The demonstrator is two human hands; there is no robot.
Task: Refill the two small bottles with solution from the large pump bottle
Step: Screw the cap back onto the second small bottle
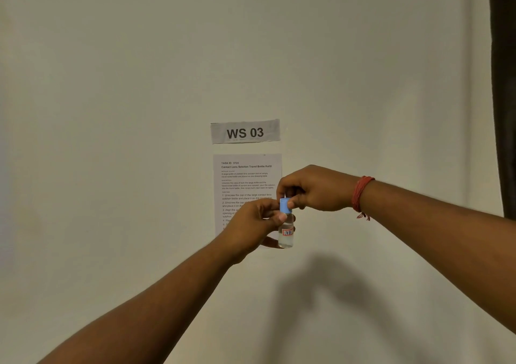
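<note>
Both hands raised in front of a plain wall, no tabletop in view. Small clear bottle held upright in the air between the two hands, about centre frame. Left hand wraps the bottle body from the left side, thumb across the upper part just under the cap, other fingers behind and below the base. Right hand comes in from the right and above, thumb and fingertips pinched closed on the blue cap, which sits on the bottle neck. Bottle carries a small white label with red border reading "17B"; clear liquid visible inside, level hard to judge. Red thread bracelet on the right wrist. Behind the hands, taped to the wall: paper sign reading "WS 03", and below it a printed instruction sheet, its lower part hidden by the hands and bottle. Dark curtain along the right edge. Hand shadow falls on the wall below.
</note>
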